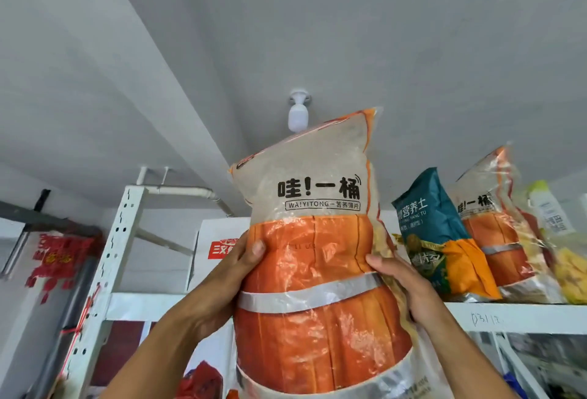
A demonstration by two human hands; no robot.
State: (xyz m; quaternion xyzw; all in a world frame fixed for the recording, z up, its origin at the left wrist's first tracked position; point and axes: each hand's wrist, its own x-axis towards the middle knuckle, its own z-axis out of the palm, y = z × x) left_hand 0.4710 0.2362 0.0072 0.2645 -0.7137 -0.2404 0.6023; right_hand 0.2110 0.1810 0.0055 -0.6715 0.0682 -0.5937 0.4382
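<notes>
Orange snack bag [317, 271] upright, raised in front of the top shelf [514, 314], left hand [235, 274] and right hand [401, 284] gripping its sides, just left of the teal bag [435, 230].

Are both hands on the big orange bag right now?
Touching. The head view shows the left hand and the right hand gripping opposite sides of the orange bag, thumbs pressed on its front.
</notes>
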